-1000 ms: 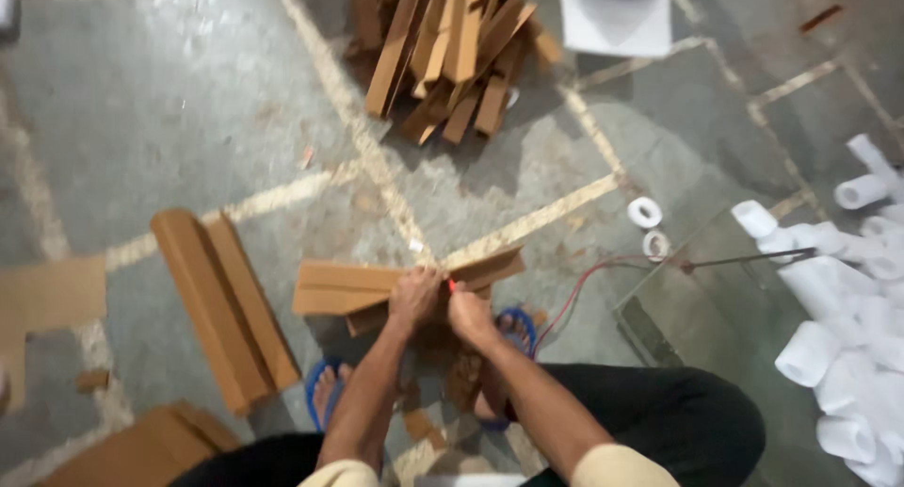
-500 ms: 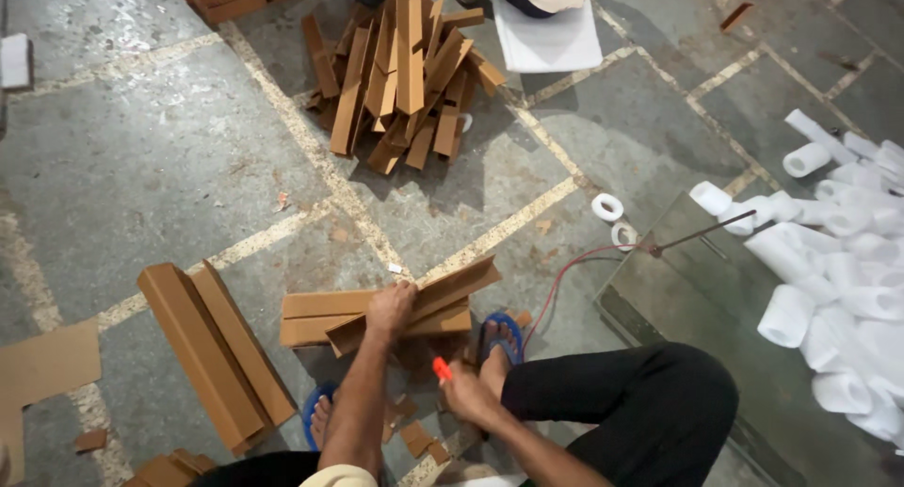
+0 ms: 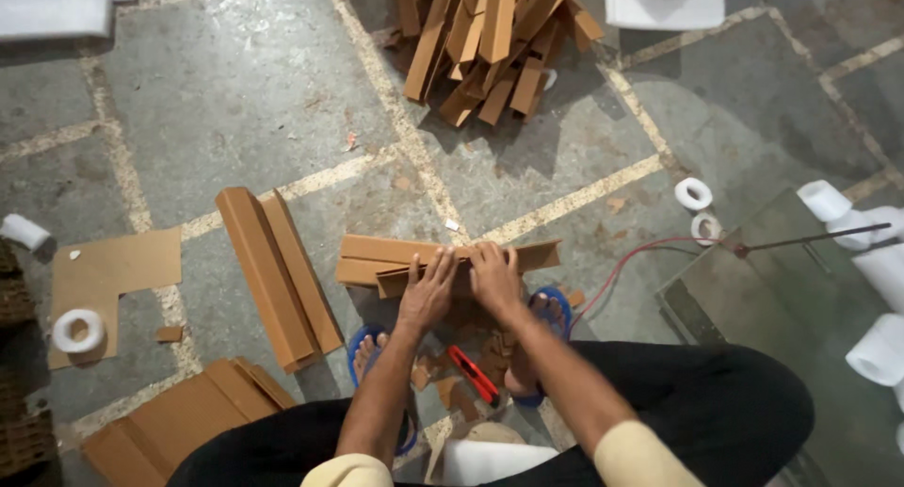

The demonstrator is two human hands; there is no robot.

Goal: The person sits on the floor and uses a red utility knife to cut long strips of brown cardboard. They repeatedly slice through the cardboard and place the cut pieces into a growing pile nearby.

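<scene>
I squat on a stone floor with a small bundle of brown cardboard corner strips point(image 3: 377, 257) lying in front of my feet. My left hand point(image 3: 428, 291) presses flat on the bundle's middle, fingers spread. My right hand point(image 3: 492, 274) rests beside it on the same strips, fingers curled over their top edge. A red utility knife point(image 3: 471, 374) lies on the floor between my feet, touched by neither hand. Small cardboard offcuts point(image 3: 443, 383) are scattered around it.
A heap of cardboard strips point(image 3: 490, 35) lies farther ahead. Two long angle pieces point(image 3: 278, 275) lie to the left, folded cardboard point(image 3: 169, 421) at lower left, a flat sheet point(image 3: 113, 275) with a tape roll point(image 3: 78, 330). White foam rolls point(image 3: 880, 350) and two tape rolls point(image 3: 694, 193) sit right.
My right hand held the red knife near my feet half a second ago; now the knife lies on the floor and that hand is back on the strips beside my left hand.
</scene>
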